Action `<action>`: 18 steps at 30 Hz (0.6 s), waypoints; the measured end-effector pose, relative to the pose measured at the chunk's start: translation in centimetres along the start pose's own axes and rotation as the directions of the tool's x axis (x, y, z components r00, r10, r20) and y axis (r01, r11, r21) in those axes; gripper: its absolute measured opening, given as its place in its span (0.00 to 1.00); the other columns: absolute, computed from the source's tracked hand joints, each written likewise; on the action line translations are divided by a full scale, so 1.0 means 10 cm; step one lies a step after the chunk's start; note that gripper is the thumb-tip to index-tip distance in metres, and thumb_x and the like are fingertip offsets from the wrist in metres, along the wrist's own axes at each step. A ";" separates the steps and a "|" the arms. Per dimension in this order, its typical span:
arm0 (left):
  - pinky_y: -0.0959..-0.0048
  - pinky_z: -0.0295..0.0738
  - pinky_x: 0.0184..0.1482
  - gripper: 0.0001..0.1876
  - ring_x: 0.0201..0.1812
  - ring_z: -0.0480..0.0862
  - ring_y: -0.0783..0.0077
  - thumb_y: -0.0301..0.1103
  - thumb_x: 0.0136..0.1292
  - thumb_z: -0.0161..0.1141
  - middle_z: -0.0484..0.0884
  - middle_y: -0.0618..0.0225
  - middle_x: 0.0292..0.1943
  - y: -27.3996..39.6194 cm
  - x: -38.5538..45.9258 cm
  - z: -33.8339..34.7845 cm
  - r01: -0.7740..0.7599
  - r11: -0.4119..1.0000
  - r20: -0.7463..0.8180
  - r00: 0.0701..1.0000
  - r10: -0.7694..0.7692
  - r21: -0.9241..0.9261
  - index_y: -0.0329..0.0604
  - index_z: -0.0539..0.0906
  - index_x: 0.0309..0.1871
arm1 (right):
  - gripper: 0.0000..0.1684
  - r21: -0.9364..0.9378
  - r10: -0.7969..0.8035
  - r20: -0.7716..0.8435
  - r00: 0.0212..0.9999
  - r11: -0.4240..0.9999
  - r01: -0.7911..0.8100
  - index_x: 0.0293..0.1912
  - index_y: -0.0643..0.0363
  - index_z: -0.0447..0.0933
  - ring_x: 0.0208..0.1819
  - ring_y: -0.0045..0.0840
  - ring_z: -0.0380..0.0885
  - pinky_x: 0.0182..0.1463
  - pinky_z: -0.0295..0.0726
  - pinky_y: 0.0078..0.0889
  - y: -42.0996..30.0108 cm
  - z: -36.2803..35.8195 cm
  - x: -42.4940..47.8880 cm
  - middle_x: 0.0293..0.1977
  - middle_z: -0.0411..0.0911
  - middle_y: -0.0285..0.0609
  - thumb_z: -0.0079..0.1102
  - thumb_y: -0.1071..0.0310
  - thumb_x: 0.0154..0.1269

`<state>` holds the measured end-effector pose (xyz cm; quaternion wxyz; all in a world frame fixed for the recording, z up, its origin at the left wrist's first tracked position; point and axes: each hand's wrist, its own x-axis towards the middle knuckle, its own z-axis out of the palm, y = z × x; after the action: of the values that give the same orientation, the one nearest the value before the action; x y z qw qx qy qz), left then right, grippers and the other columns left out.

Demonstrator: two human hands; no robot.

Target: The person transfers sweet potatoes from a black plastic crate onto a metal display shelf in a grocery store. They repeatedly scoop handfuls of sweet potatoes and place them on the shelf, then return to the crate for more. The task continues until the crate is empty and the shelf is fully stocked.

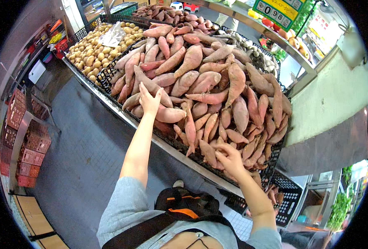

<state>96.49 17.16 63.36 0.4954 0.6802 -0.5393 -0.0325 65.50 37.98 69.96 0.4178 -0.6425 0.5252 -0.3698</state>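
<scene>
A large heap of sweet potatoes (pixel 193 59) lies before me in black plastic crates. My left hand (pixel 150 99) is on a long sweet potato (pixel 162 93) at the heap's near left edge, thumb and fingers spread apart. Lower right, my right hand (pixel 230 157) is bent over smaller sweet potatoes, its fingertips beside a pinkish-brown one (pixel 208 153). Whether those fingers grip anything cannot be told. Left of the heap, a clear plastic bag (pixel 113 35) rests on small yellow potatoes (pixel 92 59).
A metal ledge (pixel 184 157) runs along the stall's near side. Taro-like roots (pixel 249 46) lie behind the heap, under a price sign (pixel 279 12). At lower right stands a black crate (pixel 288 199). Stacked red crates (pixel 31 155) are at far left, beyond the grey floor.
</scene>
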 end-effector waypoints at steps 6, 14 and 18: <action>0.60 0.58 0.62 0.45 0.61 0.63 0.48 0.44 0.48 0.69 0.60 0.41 0.59 0.02 0.05 0.03 -0.102 0.970 -0.124 0.989 0.075 -0.223 0.30 0.55 0.63 | 0.10 0.252 0.294 -0.417 0.860 0.947 -0.201 0.41 0.66 0.75 0.36 0.17 0.75 0.39 0.75 0.19 0.17 -0.59 -1.29 0.34 0.77 0.39 0.54 0.77 0.58; 0.60 0.58 0.63 0.39 0.60 0.65 0.51 0.50 0.54 0.62 0.65 0.48 0.61 0.30 -0.01 -0.31 -0.256 0.966 -0.002 0.967 0.256 0.024 0.31 0.64 0.61 | 0.07 0.207 0.288 -0.918 0.273 0.935 -0.289 0.39 0.66 0.75 0.34 0.18 0.72 0.42 0.71 0.20 0.57 -1.68 -3.14 0.34 0.76 0.38 0.52 0.77 0.59; 0.66 0.66 0.57 0.29 0.55 0.71 0.61 0.41 0.62 0.57 0.70 0.50 0.54 0.87 -0.47 -0.49 -0.061 0.904 0.051 0.995 0.090 -0.423 0.28 0.63 0.58 | 0.12 0.380 0.383 -0.924 -0.004 0.916 -0.125 0.44 0.64 0.74 0.36 0.19 0.75 0.40 0.74 0.19 0.92 -2.21 -3.94 0.34 0.78 0.40 0.52 0.72 0.61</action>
<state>91.26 24.57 69.73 0.6123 0.5345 -0.5623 -0.1522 35.05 72.55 68.33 0.0600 -0.0613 0.7352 -0.6724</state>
